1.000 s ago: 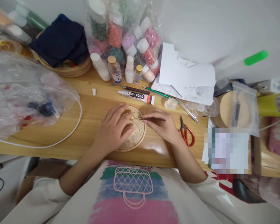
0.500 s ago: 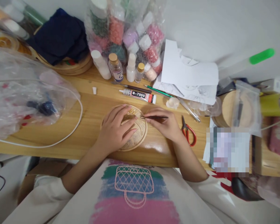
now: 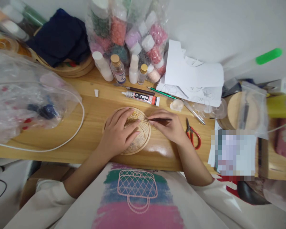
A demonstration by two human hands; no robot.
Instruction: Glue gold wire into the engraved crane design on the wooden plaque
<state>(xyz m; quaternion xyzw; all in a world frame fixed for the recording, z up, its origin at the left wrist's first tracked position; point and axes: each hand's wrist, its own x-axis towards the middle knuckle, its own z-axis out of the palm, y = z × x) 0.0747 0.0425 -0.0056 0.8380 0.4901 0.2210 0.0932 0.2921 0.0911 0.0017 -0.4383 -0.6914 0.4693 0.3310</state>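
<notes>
A round pale wooden disc (image 3: 143,140) with fine line drawing and a gold patterned area lies on the table. Across its left part rests my left hand (image 3: 118,132), fingers spread and pressing on the surface. My right hand (image 3: 168,127) is closed on dark, slim tweezers (image 3: 161,119). Their tips point left onto the upper right of the disc, beside my left index fingertip. Whatever is between the tips is too small to tell. Part of the gold pattern is hidden under my left fingers.
Red-handled pliers (image 3: 193,135) lie right of my right hand. Behind the disc are a B-7000 glue tube (image 3: 143,97), a green pencil (image 3: 160,93) and several small bottles (image 3: 118,70). A white cable (image 3: 82,122) and a plastic bag (image 3: 33,98) occupy the left. Papers (image 3: 193,76) lie at back right.
</notes>
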